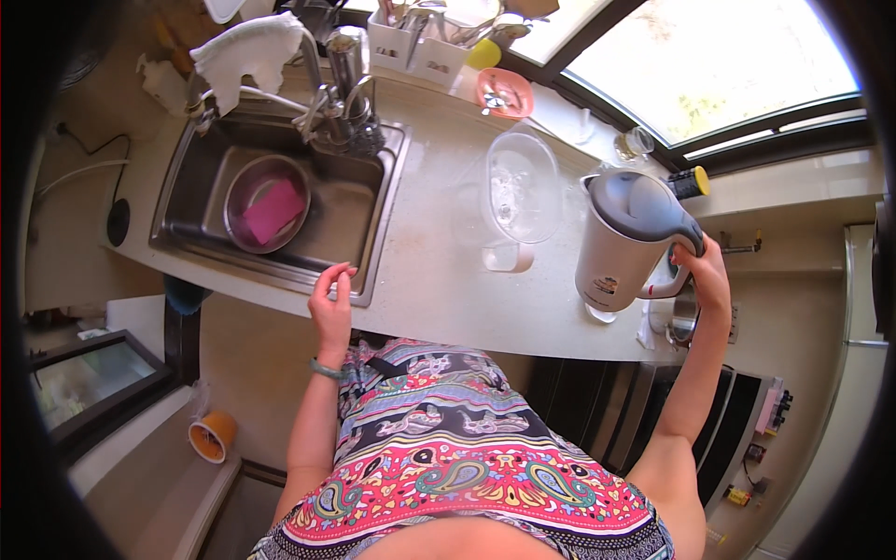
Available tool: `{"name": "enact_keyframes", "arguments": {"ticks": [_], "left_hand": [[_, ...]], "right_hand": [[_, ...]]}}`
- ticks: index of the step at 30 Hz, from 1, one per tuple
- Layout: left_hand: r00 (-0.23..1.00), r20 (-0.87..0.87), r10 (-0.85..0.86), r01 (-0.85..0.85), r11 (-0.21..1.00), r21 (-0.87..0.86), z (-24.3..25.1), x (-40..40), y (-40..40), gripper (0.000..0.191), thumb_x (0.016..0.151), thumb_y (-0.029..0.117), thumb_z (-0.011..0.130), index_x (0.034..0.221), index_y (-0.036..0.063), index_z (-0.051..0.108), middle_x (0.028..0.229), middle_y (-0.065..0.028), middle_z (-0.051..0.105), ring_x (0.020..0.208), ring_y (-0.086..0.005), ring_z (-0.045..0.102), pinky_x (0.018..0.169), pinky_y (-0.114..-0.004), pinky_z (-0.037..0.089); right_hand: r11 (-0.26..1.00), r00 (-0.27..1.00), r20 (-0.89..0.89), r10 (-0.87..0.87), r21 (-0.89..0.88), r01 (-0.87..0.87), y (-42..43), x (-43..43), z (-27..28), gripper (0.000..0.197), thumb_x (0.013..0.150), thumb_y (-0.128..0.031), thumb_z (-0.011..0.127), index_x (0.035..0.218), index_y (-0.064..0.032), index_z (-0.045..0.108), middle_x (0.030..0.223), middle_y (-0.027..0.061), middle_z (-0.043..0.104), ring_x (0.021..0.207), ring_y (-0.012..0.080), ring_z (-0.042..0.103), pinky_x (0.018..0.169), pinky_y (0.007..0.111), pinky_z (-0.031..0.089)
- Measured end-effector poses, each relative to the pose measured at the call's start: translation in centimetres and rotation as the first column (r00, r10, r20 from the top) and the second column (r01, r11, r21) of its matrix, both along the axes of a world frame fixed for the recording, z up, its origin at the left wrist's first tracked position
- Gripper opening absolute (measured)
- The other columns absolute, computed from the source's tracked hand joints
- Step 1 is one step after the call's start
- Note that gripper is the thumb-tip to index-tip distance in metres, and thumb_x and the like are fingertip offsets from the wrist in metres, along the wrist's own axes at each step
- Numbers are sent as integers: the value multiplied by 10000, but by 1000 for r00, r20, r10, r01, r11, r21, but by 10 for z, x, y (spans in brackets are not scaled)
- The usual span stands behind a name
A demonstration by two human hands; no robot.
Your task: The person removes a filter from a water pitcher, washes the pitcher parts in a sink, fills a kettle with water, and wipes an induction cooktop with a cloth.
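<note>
My right hand [705, 269] is wrapped around the handle of a silver-grey electric kettle [616, 252] with a dark grey lid. The kettle is at the right of the counter; part of a white base [600, 314] shows below it, and I cannot tell whether they touch. My left hand [332, 301] hovers by the front rim of the steel sink [350, 238], fingers loosely curled, with nothing visible in it. Inside the sink sits a round metal bowl [241, 178] holding a pink cloth or sponge [274, 211]. A clear plastic container [521, 185] stands mid-counter.
A white cup-like piece [509, 258] lies before the container. Behind are a faucet [336, 115], white utensil holders [413, 56], a pink dish [505, 92], a glass jar [633, 143] and a yellow-lidded jar [689, 183]. A metal pot [682, 315] sits beyond the kettle.
</note>
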State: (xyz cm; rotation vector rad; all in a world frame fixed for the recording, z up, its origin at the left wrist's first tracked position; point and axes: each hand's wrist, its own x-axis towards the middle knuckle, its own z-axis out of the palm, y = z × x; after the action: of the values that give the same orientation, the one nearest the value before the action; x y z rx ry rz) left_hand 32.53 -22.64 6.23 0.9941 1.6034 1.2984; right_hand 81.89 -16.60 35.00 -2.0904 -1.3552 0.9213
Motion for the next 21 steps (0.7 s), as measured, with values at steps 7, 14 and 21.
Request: {"name": "enact_keyframes", "arguments": {"ticks": [7,14,21], "left_hand": [[996,-80,-40,38,999,-31,27,-6,2,164,923,103,574,1020,4,662,925,-65,710,869,-138,638,796,-277,490],[987,-151,-48,40,998,-52,40,-5,-8,171,918,111,579,1024,6,662,923,-69,714,869,-131,643,788,-273,482],[978,-208,-24,12,998,-58,41,-24,-14,174,924,134,575,1009,18,673,894,-47,720,846,-111,638,781,-268,462]], "right_hand": [[852,849,-432,-303,276,445,-47,37,-200,172,835,-53,722,993,-27,662,903,1,650,821,96,566,777,251,420],[612,748,-524,-407,452,649,-33,13,-295,260,842,-19,701,1098,-7,658,1051,38,681,930,136,605,860,283,443],[554,770,-410,-489,535,638,-19,-9,-330,300,827,-98,745,1095,10,663,1033,32,688,899,136,600,847,293,450]]}}
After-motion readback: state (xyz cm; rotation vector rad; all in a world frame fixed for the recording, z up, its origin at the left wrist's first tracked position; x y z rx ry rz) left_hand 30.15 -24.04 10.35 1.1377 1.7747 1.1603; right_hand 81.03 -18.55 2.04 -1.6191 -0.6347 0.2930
